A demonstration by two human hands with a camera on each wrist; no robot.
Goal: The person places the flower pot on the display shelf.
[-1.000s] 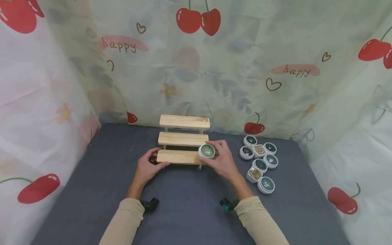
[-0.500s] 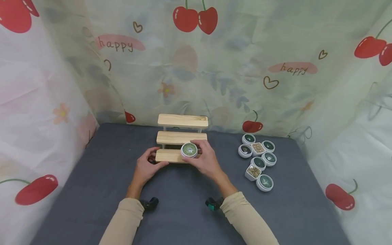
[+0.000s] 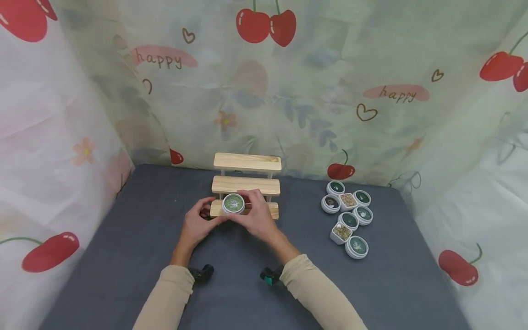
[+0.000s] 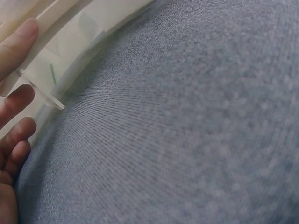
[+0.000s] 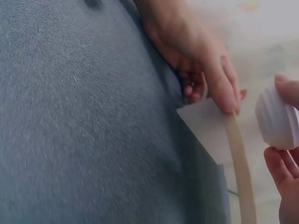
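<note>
A three-tier wooden display stand (image 3: 246, 185) stands at the back middle of the table. My left hand (image 3: 197, 225) pinches the left end of its lowest shelf (image 5: 242, 175), thumb at the front and fingers behind. Between the thumb and fingers of my right hand (image 3: 261, 219) is a small round white pot (image 3: 233, 203) with a speckled green top. In the right wrist view the ribbed side of this pot (image 5: 278, 122) shows, apart from the shelf board. The left wrist view catches only the left fingers (image 4: 17, 133) and a clear support (image 4: 49, 96) of the stand.
To the right sits a cluster of several small white pots (image 3: 357, 247), round ones with dark green tops and square ones (image 3: 341, 232) with pale grainy tops. Dark grey cloth (image 3: 239, 293) covers the table. Printed curtains (image 3: 313, 119) hang close behind and at both sides.
My right hand has carried the white pot leftward along the lowest shelf, from its right end to near its left end. The left hand has kept its grip on the shelf.
</note>
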